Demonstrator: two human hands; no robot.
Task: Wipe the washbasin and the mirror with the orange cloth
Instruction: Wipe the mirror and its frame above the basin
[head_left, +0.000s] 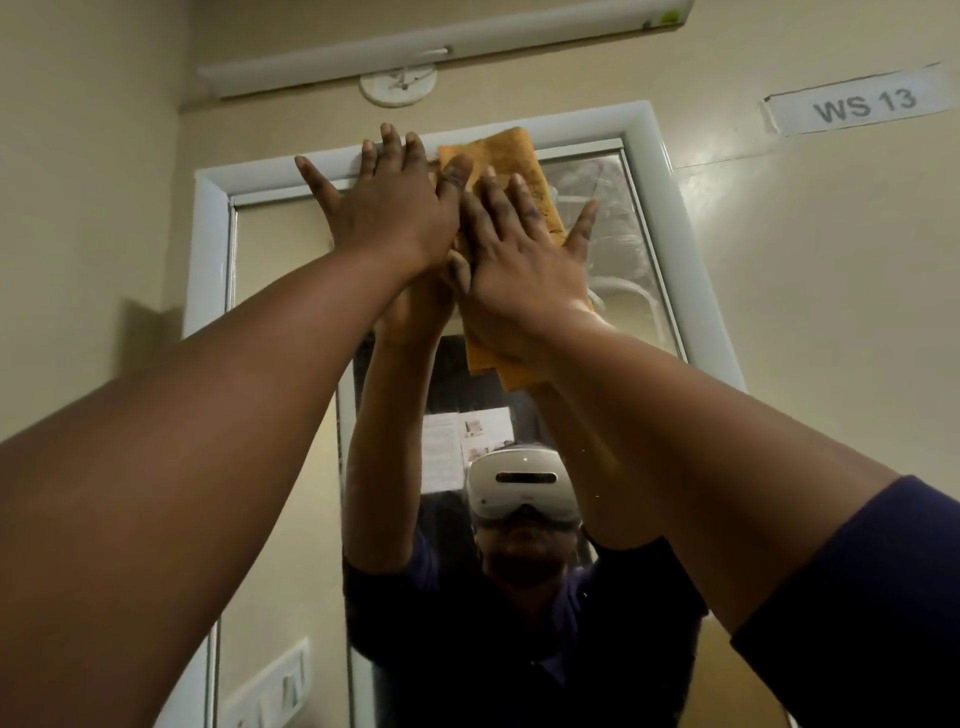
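Both hands press flat, fingers straight, high on the mirror (623, 218); right hand (524, 260) pins the orange cloth (511, 156); left hand (384, 208) overlaps its edge.

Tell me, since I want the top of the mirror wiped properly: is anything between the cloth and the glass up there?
Nothing visible. The right hand presses the orange cloth flat against the mirror near its top edge, straight fingers spread. The left hand rests open beside it, fingertips reaching the white frame.
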